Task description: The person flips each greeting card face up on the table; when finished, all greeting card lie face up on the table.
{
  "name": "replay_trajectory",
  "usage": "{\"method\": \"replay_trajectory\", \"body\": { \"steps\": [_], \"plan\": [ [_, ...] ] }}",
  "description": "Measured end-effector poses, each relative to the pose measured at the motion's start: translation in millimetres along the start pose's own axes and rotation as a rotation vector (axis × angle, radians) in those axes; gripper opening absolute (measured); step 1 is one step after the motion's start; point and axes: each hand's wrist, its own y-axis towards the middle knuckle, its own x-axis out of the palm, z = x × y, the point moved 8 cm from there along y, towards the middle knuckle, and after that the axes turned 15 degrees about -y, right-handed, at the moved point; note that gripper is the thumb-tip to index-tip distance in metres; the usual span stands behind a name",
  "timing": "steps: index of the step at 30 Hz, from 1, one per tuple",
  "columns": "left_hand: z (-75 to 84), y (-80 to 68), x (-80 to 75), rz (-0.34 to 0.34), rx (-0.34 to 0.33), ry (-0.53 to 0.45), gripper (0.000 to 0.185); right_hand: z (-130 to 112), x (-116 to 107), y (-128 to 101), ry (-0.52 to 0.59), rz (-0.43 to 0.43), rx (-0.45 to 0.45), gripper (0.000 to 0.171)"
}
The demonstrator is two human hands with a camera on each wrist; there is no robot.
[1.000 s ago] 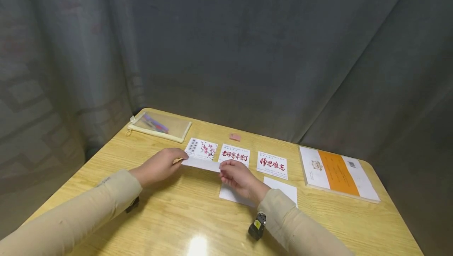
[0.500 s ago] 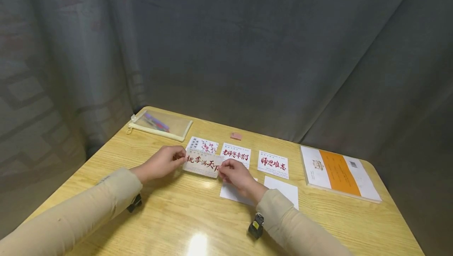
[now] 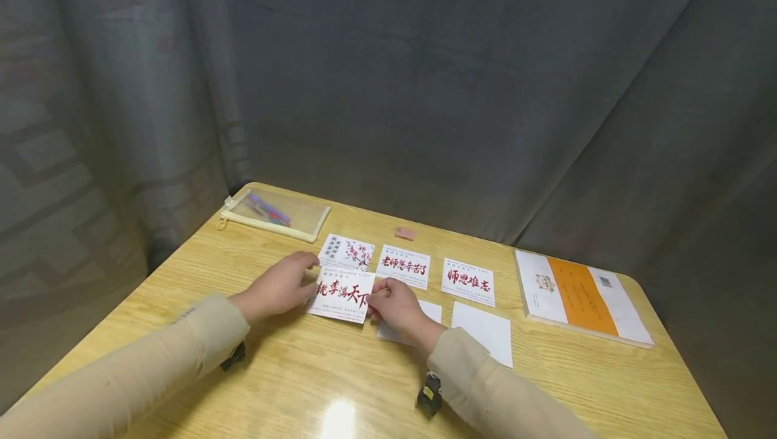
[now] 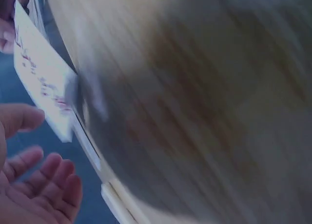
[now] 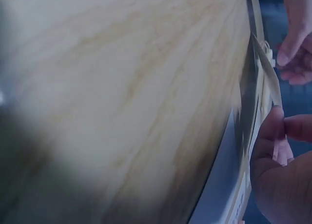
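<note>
A wooden table (image 3: 291,385) stands before a grey curtain (image 3: 425,88). At its far left corner lies a clear zip pouch (image 3: 276,214) holding pens. A row of three printed cards runs across the middle: a blossom card (image 3: 347,252) at left, a red-lettered card (image 3: 403,266) in the centre and another red-lettered card (image 3: 468,281) to its right. A small pink eraser (image 3: 404,233) sits just beyond them. Nearer, a blank white card (image 3: 483,332) lies face down. An orange-and-white book (image 3: 579,297) rests at the far right.
</note>
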Motion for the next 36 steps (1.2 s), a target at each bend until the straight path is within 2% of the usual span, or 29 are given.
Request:
{"method": "replay_trajectory", "body": {
  "steps": [3,5,9,13,18,22,29,36],
  "plan": [
    [17.7,-3.4,12.5,-0.078,0.132,0.100,0.024,1,4,0,-0.011,-0.008,0.014,0.011],
    [27.9,-6.7,21.5,-0.147,0.204,0.120,0.023,1,6,0,-0.005,-0.011,0.021,0.012],
    [39.3,-13.6,36.1,-0.264,0.267,0.150,0.029,1,7,-1,0.002,-0.021,0.037,0.014],
    [42.5,-18.1,40.0,-0.300,0.284,0.174,0.030,1,12,-2,0.001,-0.068,0.042,0.012],
    [38.9,-19.5,41.8,-0.326,0.249,0.202,0.032,3,17,-4,0.041,-0.136,0.071,0.017],
    [34.5,-19.9,44.0,-0.349,0.223,0.218,0.034,1,13,-7,0.062,-0.158,0.072,0.026],
    [28.4,-21.5,45.4,-0.347,0.286,0.289,0.033,6,-17,-15,-0.009,-0.095,0.008,0.034],
    [26.9,-22.4,44.3,-0.370,0.279,0.298,0.035,22,-68,-30,-0.027,0.020,0.018,0.032]
  ]
}}
